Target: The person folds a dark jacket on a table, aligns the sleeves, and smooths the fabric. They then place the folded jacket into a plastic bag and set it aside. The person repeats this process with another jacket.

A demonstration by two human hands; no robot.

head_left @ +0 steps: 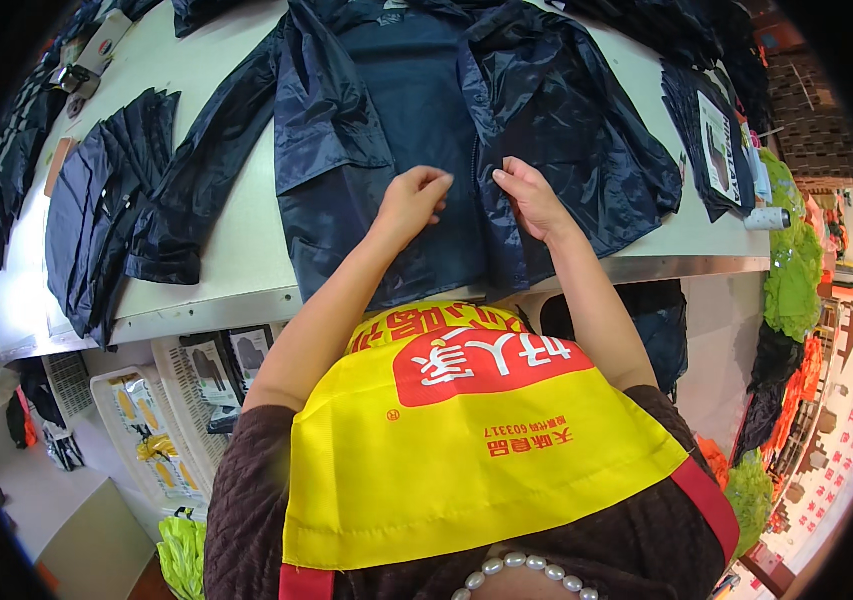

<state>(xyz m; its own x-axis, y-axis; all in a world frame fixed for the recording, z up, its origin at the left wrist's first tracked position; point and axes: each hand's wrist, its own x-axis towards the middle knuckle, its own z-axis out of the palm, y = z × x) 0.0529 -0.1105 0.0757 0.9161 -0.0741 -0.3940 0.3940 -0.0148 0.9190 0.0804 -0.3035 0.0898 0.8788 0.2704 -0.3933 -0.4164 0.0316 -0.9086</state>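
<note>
A shiny dark navy jacket (586,140) lies spread on the white table (236,225), its front panels parted and its smooth inner back showing between them. Over that gap, my left hand (413,207) is closed with thumb and forefinger pressed together; whatever they may hold is too small to make out. Along the right front edge, where the zip runs, my right hand (534,200) is curled with its fingers on the jacket's edge. The two hands are a short way apart, and neither touches the other.
Folded dark garments (101,215) sit at the table's left. A packaged garment (714,150) and a thread spool (766,218) lie at its right edge. Below the table's metal edge stand white baskets (136,440) with packets. Bright green fabric (791,250) hangs at right.
</note>
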